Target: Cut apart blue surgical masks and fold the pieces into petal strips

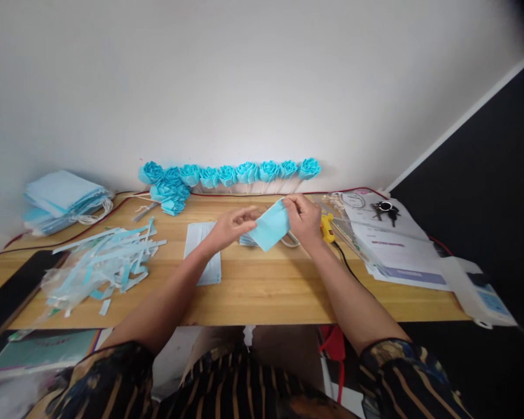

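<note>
A small light-blue piece of mask fabric (271, 227), with straight edges, is held up over the middle of the table. My right hand (304, 216) pinches its upper right corner between thumb and fingers. Close by its left edge is my left hand (236, 226), fingers loosely curved and apart from the thumb; whether the thumb touches the fabric is unclear. Beneath my left forearm lies a pale blue face mask (209, 273), flat on the wood. More blue material (246, 240) shows partly behind the held piece.
Blue fabric roses (247, 173) on sticks line the wall. On the left are stacked masks (65, 195), cut strips (117, 256) and a phone (15, 288). To the right are a yellow glue gun (327, 228), papers (388, 238), keys (386, 210) and a white power strip (475, 291).
</note>
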`<state>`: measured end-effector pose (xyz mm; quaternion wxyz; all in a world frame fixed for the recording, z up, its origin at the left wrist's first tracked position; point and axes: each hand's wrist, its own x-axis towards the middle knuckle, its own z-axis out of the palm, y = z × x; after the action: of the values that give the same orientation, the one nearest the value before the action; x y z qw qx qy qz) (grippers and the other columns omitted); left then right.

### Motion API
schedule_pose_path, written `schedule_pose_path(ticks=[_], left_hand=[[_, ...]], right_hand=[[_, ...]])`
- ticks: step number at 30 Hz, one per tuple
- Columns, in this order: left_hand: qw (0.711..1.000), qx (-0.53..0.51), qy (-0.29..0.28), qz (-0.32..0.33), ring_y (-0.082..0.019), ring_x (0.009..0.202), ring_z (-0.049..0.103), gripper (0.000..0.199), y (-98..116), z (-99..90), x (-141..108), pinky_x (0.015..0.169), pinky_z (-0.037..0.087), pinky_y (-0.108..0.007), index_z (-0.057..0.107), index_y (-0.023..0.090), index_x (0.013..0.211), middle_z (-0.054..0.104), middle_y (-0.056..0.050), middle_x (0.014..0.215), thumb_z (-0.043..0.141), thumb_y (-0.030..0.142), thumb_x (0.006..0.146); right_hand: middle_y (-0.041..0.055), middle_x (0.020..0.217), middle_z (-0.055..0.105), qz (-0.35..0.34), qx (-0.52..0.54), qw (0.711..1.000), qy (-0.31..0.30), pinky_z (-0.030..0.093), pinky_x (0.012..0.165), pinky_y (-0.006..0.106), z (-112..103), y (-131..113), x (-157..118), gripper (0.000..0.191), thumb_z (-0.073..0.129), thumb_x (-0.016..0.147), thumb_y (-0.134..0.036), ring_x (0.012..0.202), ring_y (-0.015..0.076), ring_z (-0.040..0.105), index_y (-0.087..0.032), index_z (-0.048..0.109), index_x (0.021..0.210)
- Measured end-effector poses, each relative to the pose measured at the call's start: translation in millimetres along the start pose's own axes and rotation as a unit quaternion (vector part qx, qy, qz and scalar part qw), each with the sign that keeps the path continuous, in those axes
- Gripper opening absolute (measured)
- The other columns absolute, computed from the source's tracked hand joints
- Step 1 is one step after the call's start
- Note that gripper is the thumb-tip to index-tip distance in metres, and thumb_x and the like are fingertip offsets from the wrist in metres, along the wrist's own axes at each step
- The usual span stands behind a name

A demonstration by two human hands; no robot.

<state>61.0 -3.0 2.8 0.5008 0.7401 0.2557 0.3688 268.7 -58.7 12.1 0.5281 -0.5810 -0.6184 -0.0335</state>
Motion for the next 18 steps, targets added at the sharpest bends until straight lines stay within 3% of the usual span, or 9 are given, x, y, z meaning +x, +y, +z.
schedule_pose_path(ticks=[2, 4, 6, 10, 12, 15, 18], left_hand=[[1.000, -0.014, 0.020, 0.014, -0.024, 0.102, 0.064, 0.049, 7.7, -5.5, -0.2, 0.088, 0.047, -0.033, 0.069, 0.019, 0.120, 0.072, -0.011, 0.112, 0.068, 0.047, 0.080], [0.999, -0.006, 0.023, 0.036, -0.025, 0.112, 0.062, 0.044, 14.1, -7.2, -0.8, 0.096, 0.045, -0.035, 0.070, 0.020, 0.116, 0.071, -0.011, 0.118, 0.069, 0.044, 0.079], [0.999, 0.020, 0.016, 0.048, -0.025, 0.107, 0.063, 0.034, 16.8, -5.5, -1.3, 0.095, 0.044, -0.035, 0.075, 0.019, 0.102, 0.072, -0.009, 0.111, 0.075, 0.040, 0.075], [0.999, 0.019, 0.012, 0.033, -0.020, 0.083, 0.063, 0.022, 11.5, 0.3, -1.9, 0.079, 0.046, -0.030, 0.075, 0.017, 0.082, 0.071, -0.004, 0.084, 0.075, 0.038, 0.075], [0.999, -0.043, 0.025, 0.007, -0.018, 0.077, 0.062, 0.026, 7.2, 1.0, -1.4, 0.074, 0.046, -0.028, 0.074, 0.016, 0.082, 0.070, -0.003, 0.080, 0.074, 0.041, 0.075], [0.984, -0.160, 0.075, -0.013, -0.016, 0.073, 0.062, 0.034, 2.2, -2.0, 2.2, 0.071, 0.047, -0.027, 0.074, 0.015, 0.086, 0.070, -0.003, 0.079, 0.076, 0.045, 0.072], [0.959, -0.230, 0.162, 0.010, -0.014, 0.075, 0.062, 0.036, -2.1, -7.5, 8.1, 0.075, 0.047, -0.026, 0.073, 0.015, 0.087, 0.071, -0.002, 0.080, 0.080, 0.044, 0.068]], right_hand=[[0.0018, 0.067, 0.066, -0.027, -0.010, 0.999, -0.026, 0.040, 0.064, 0.027, 2.4, -6.5, -3.0, 0.029, 0.051, 0.093, -0.040, 0.062, 0.0153, 0.057, -0.020, 0.069, 0.080], [0.0036, 0.073, 0.070, -0.057, -0.021, 0.996, -0.069, 0.042, 0.067, 0.028, 6.7, -13.2, -5.7, 0.031, 0.051, 0.094, -0.043, 0.066, 0.0167, 0.061, -0.022, 0.070, 0.082], [0.0048, 0.077, 0.073, -0.087, -0.024, 0.989, -0.114, 0.042, 0.068, 0.029, 11.4, -19.9, -6.7, 0.032, 0.050, 0.094, -0.045, 0.069, 0.0178, 0.063, -0.023, 0.071, 0.083], [0.0031, 0.075, 0.072, -0.112, -0.015, 0.979, -0.170, 0.042, 0.067, 0.028, 16.2, -33.5, 1.2, 0.030, 0.053, 0.094, -0.046, 0.067, 0.0166, 0.063, -0.023, 0.071, 0.090], [-0.0001, 0.068, 0.068, -0.088, -0.002, 0.980, -0.180, 0.042, 0.065, 0.027, 15.9, -38.8, 9.4, 0.029, 0.056, 0.092, -0.047, 0.063, 0.0152, 0.060, -0.024, 0.071, 0.100], [-0.0029, 0.066, 0.065, 0.010, 0.080, 0.981, -0.179, 0.043, 0.062, 0.026, 17.9, -40.2, 18.9, 0.043, 0.063, 0.085, -0.049, 0.060, 0.0145, 0.058, -0.024, 0.064, 0.120], [0.0008, 0.080, 0.071, 0.114, 0.240, 0.942, -0.203, 0.050, 0.065, 0.028, 27.9, -33.4, 16.5, 0.056, 0.066, 0.080, -0.053, 0.070, 0.0171, 0.065, -0.022, 0.059, 0.126]])
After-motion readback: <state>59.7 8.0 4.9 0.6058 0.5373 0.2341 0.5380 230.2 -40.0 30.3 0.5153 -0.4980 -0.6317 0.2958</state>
